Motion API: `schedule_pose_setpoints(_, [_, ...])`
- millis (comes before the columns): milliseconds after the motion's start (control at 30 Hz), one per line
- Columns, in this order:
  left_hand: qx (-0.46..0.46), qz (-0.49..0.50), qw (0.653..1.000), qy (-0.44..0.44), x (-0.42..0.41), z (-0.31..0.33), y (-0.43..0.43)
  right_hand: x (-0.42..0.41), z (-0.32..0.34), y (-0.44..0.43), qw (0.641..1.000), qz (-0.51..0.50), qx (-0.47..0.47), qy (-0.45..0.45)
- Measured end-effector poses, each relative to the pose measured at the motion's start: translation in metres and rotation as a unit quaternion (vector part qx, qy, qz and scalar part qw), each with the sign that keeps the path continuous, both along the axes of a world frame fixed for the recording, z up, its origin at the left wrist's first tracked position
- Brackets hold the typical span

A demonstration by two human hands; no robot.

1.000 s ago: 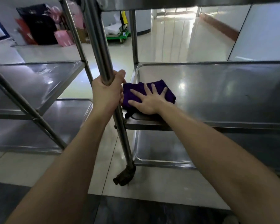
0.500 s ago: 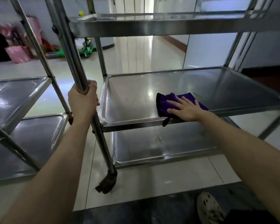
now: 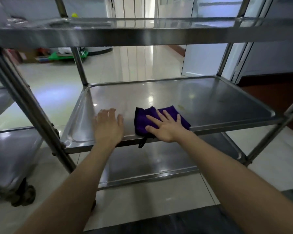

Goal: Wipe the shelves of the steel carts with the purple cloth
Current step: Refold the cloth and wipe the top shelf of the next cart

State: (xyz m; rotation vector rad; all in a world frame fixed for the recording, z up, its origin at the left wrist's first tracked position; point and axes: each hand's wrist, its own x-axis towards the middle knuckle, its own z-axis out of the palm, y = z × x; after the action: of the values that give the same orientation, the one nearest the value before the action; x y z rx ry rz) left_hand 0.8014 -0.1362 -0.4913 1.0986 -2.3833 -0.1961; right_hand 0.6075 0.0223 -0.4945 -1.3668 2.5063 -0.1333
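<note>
r hand (image 3: 166, 127) lies flat, fingers spread, on the purple cloth (image 3: 159, 119) at the front edge of the middle shelf (image 3: 218, 98); l hand (image 3: 107, 127) open w/ fingers together beside it; keep palm pressure even & overlap strokes to the back rim.

Cloth (image 3: 141, 121) on middle shelf (image 3: 210, 98), front edge, 6 o'clock. Right grip (image 3: 166, 128) flat on cloth. Left grip (image 3: 108, 127) at cloth's 9 o'clock, apart. Lower shelf (image 3: 159, 162) beneath, top shelf (image 3: 142, 31) above. Second cart (image 3: 12, 149) far 9 o'clock.
</note>
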Motion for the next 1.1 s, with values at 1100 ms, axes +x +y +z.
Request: schedule_pose_setpoints(1100, [0.009,0.042,0.999,0.029,0.008,-0.010,-0.004,-0.032,-0.006,-0.057,0.968,0.241,-0.059,0.021])
